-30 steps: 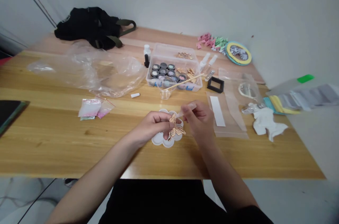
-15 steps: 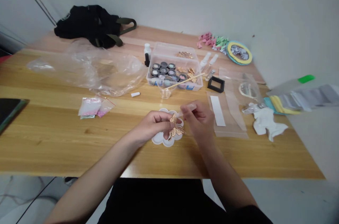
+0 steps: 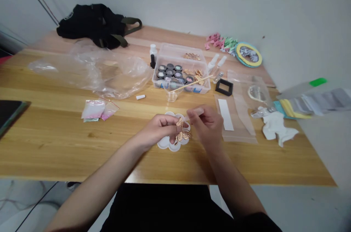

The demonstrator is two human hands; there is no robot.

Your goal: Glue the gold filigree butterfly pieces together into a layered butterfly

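Note:
My left hand (image 3: 159, 130) pinches a gold butterfly ornament (image 3: 182, 132) and holds it over a white flower-shaped palette (image 3: 166, 143) near the table's front edge. My right hand (image 3: 207, 124) is closed round a small clear dropper-like tube (image 3: 195, 112), its tip pointing at the butterfly. The two hands are almost touching above the palette.
A clear plastic box (image 3: 179, 71) of small jars and gold pieces stands behind, with a wooden stick (image 3: 192, 84) and a small clear cup (image 3: 171, 95). Crumpled plastic (image 3: 104, 69), glitter packets (image 3: 97, 109), a black bag (image 3: 94, 23), a black frame (image 3: 223, 86) and white paper (image 3: 275, 128) lie around.

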